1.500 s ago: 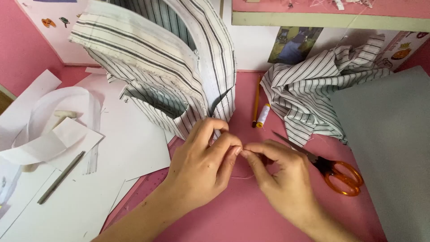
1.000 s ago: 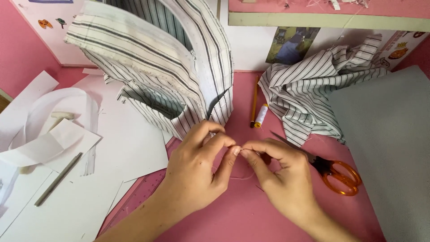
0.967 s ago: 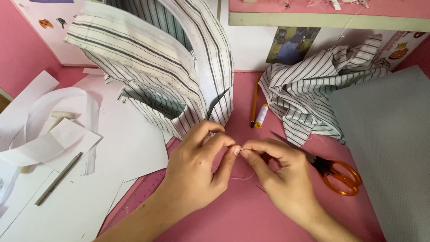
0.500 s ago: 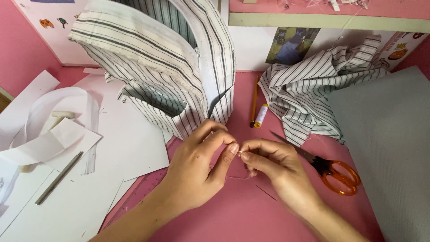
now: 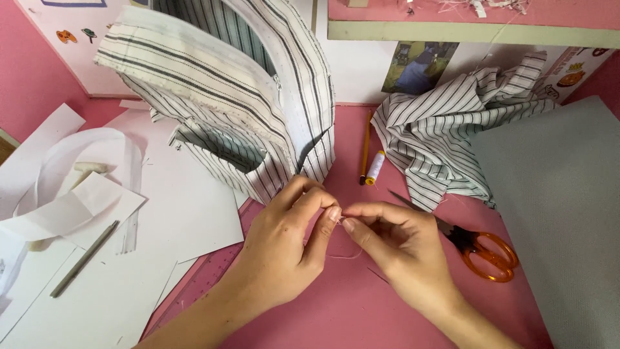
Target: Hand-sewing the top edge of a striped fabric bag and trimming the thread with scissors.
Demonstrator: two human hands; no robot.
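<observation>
Pink tabletop [image 5: 361,310], white paper sheets [image 5: 187,213]

Left hand [image 5: 284,252] and right hand [image 5: 400,255] pinch a pale thread [image 5: 345,256] — fingertips touching (orange-handled scissors [image 5: 478,249] beside).

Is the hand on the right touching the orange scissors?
Cannot tell. In the head view the right hand covers part of the scissors near the blades, so neither contact nor a gap shows. Its fingertips pinch a thin thread with the left hand.
</observation>
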